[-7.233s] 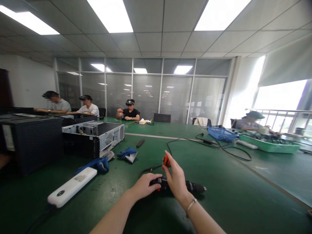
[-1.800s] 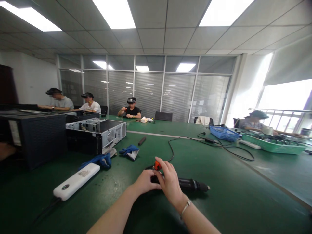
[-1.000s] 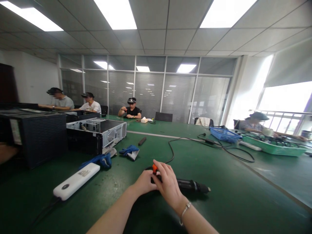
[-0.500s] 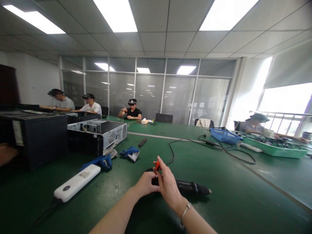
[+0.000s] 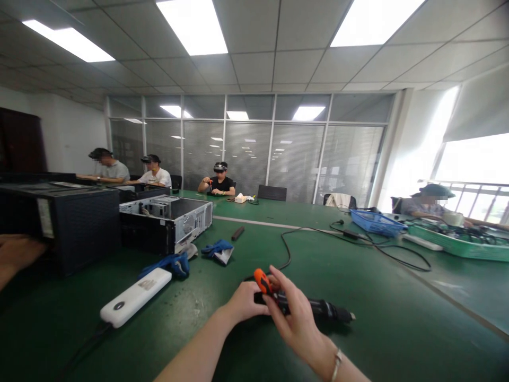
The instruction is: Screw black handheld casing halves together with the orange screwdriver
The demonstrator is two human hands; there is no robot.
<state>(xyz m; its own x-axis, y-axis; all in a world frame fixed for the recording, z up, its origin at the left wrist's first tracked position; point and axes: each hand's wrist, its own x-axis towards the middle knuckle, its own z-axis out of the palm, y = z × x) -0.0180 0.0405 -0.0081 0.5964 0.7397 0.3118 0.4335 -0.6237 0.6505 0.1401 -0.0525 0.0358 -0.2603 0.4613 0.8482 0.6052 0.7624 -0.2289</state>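
Observation:
A black electric screwdriver (image 5: 331, 309) lies low over the green table (image 5: 382, 329), its tip pointing right. My left hand (image 5: 245, 302) is closed round its rear end, near the cord. In front of that, my right hand (image 5: 299, 314) pinches a small screwdriver with an orange and black handle (image 5: 261, 281) between thumb and fingers. The handle tilts up toward the left. Its shaft and lower end are hidden behind my fingers and the black tool, so I cannot see exactly what it touches.
To the left are a white power strip (image 5: 135, 297), blue gloves (image 5: 218, 249), an open computer case (image 5: 191, 225) and a black case (image 5: 89, 228) with a co-worker's hand (image 5: 19, 254). A cord (image 5: 287, 246) runs toward blue (image 5: 377, 223) and green baskets (image 5: 469, 245). Several people sit around.
My right hand has shifted right and opened out slightly, and more of the orange handle shows, tilted further left. My left hand stays on the electric screwdriver. The view has turned slightly left.

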